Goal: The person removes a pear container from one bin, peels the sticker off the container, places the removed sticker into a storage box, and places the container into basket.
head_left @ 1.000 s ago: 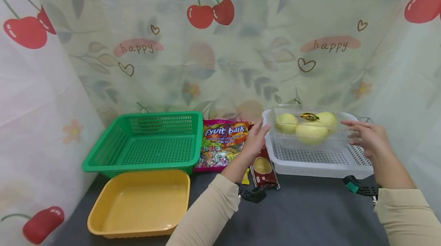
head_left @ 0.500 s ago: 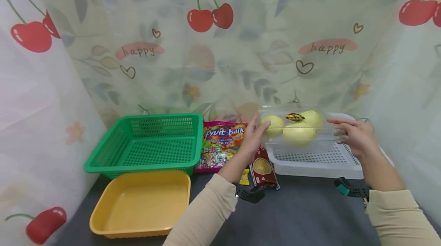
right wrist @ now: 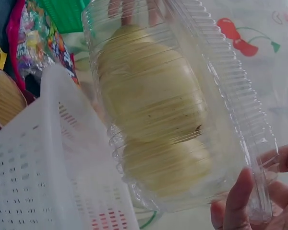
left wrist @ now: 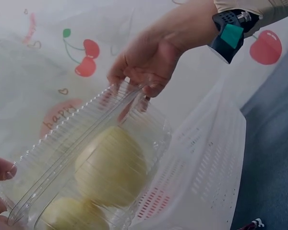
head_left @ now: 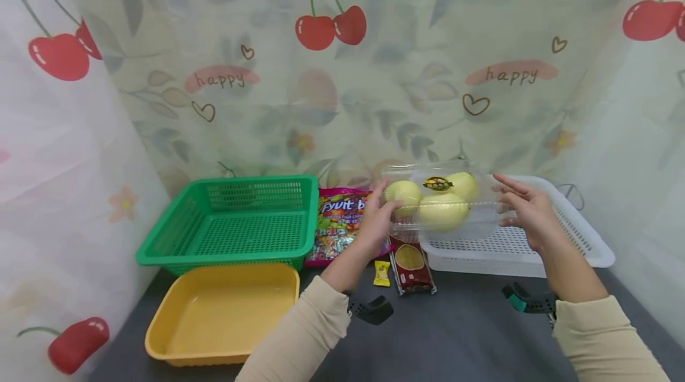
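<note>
A clear plastic clamshell box (head_left: pixel 484 224) with three pale yellow-green round fruits (head_left: pixel 443 212) inside is held up between both hands, over the left part of the white basket (head_left: pixel 492 264). My left hand (head_left: pixel 376 221) grips its left end, thumb on the near side. At the opposite end my right hand (head_left: pixel 530 215) pinches the ridged edge; the right wrist view shows its thumb (right wrist: pixel 240 196) against the plastic. A dark oval sticker (head_left: pixel 437 184) marks the lid. In the left wrist view the box (left wrist: pixel 53 163) appears tilted above the basket wall (left wrist: pixel 216 167).
A green basket (head_left: pixel 225 257) stands at the left, behind a yellow tray (head_left: pixel 219 310). Between the baskets lie a candy bag (head_left: pixel 339 227), a small yellow packet (head_left: pixel 382 273) and a dark red biscuit pack (head_left: pixel 413 269). Printed curtains (head_left: pixel 342 102) enclose the back and sides.
The fruit box has moved left from over the white basket's middle, both hands travelling with it. Both hands have closed in on its ends. The small yellow packet has come into fuller view.
</note>
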Demonstrator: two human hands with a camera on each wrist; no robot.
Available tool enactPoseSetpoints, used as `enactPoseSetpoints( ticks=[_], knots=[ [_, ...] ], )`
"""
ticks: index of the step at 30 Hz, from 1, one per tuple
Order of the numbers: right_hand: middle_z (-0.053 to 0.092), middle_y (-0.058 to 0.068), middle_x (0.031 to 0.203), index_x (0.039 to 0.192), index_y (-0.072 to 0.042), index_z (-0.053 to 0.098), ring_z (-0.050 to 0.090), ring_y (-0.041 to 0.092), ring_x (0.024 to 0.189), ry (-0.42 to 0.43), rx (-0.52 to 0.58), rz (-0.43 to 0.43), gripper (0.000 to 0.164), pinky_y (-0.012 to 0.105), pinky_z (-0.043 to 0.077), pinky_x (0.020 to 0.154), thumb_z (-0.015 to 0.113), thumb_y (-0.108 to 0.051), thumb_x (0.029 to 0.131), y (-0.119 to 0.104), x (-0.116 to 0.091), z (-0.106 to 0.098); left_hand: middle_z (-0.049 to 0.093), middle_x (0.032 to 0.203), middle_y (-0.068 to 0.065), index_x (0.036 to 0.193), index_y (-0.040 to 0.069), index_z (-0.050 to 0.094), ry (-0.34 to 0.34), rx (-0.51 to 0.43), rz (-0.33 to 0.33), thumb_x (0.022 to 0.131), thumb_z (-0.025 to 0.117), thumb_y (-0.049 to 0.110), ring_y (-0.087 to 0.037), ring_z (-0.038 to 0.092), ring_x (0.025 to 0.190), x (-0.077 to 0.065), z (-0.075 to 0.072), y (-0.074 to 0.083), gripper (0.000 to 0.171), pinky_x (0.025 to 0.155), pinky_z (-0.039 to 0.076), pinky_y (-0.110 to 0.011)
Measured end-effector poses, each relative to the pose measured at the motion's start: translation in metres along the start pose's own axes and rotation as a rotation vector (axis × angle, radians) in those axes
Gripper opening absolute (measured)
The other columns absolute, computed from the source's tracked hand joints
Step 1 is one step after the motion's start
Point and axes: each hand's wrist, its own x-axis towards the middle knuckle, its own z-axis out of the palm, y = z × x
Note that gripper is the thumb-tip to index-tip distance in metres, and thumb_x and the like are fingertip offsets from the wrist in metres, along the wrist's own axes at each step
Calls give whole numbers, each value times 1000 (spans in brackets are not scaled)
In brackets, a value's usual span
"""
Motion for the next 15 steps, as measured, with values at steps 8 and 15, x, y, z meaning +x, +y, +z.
enactPoseSetpoints(
  ticks=[8,15],
  knots=[
    [49,-23,118,144,-4,32,52,1,80,-33,-177,-14,53,23,55,62,43,-26,98,1,-5,14,11,157,-12,144,7,33,23,68,33,88,49,4,-28,9,145,-17,-19,9,59,117,14,-45],
    [60,-30,98,121,-19,64,51,2,80,66,71,-104,30,18,47,53,56,-16,92,4,-17,35,7,158,-5,146,10,29,-2,99,26,91,47,6,-25,3,146,-39,-33,17,59,117,14,-49]
  ],
)
